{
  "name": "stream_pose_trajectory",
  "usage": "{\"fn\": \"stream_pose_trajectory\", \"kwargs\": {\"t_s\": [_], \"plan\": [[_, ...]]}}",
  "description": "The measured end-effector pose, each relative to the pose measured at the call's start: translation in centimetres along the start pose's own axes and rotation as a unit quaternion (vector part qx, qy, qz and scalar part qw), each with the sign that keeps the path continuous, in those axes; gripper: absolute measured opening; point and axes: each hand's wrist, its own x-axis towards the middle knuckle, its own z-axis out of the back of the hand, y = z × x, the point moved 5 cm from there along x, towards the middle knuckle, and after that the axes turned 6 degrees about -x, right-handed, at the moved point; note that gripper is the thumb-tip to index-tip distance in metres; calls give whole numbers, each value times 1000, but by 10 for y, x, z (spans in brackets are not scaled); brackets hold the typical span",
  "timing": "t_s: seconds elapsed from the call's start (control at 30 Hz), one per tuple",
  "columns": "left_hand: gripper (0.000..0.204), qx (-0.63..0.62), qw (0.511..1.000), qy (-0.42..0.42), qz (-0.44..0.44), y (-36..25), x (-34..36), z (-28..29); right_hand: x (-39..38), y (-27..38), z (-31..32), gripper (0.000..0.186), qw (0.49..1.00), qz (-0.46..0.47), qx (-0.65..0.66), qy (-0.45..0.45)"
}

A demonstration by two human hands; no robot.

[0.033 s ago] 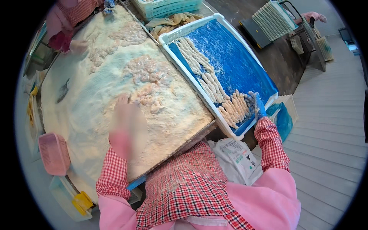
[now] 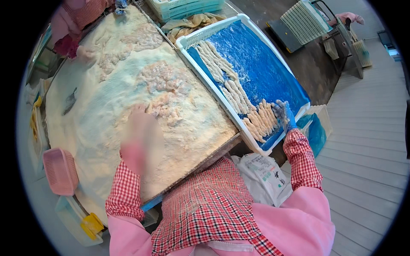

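My left hand lies on the flour-covered table, beside a small heap of pale raw meat pieces. It is smeared, so its fingers cannot be made out. My right hand, in a flour-dusted blue glove, is over the near right part of a white tray lined with blue sheet. Its fingers look apart, at the end of a row of floured meat strips, and nothing shows between them. More whitish strips lie in rows along the tray's left side.
A larger meat heap lies farther up the table. Another person's pink sleeve is at the far left. A pink basket stands by the left edge, stacked crates behind, and a white sack below the tray.
My right hand's fingers have spread and lifted slightly at the end of the row. My left forearm has shifted a little to the left. The strips stay in place.
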Motion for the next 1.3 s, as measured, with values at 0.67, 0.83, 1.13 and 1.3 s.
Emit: {"fn": "stream_pose_trajectory", "kwargs": {"t_s": [0.67, 0.83, 1.13, 1.3], "plan": [[33, 138, 982, 120, -41, 36, -128, 80, -132, 101, -354, 47, 717, 563, -372, 177], [37, 61, 985, 134, 93, 79, -137, 78, -137, 84, -426, 34, 506, 640, -543, 199], [21, -183, 953, 82, 228, 64, -153, 48, -117, 82, -394, 32, 902, 48, 83, 421], [15, -488, 815, -27, 313, 43, -155, 59, -122, 53, -407, 37, 819, -129, 302, 470]]}}
